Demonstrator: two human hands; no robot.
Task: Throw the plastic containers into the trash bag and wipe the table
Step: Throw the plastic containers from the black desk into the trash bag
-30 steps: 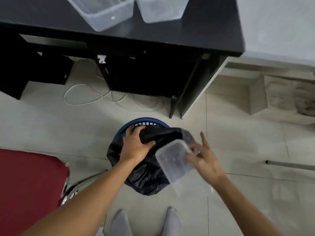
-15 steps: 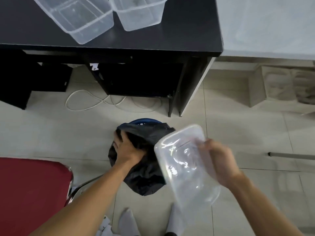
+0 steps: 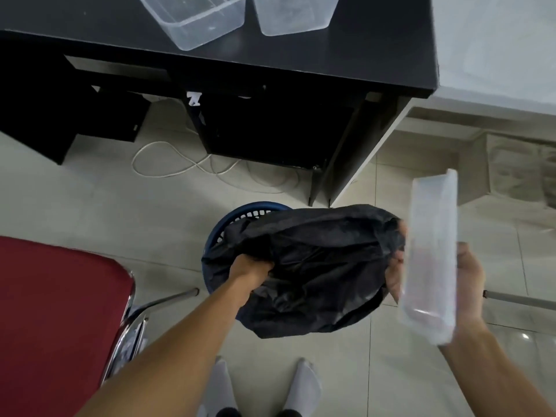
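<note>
Your left hand [image 3: 251, 267] grips the rim of the black trash bag [image 3: 316, 266], lined in a blue basket [image 3: 224, 225] at 6 o'clock of the table [image 3: 376, 49]. Your right hand [image 3: 463, 284] holds a clear plastic container [image 3: 430, 257] on edge at the bag's 3 o'clock. Two containers [image 3: 204, 22] rest on the table.

Left hand [image 3: 251, 267] clenched, forearm extended; right hand [image 3: 469, 284] gripping.

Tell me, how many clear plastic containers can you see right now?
3. One container is held in the right hand beside the trash bag; two sit on the black table, cut off by the frame. More may be hidden.
</note>
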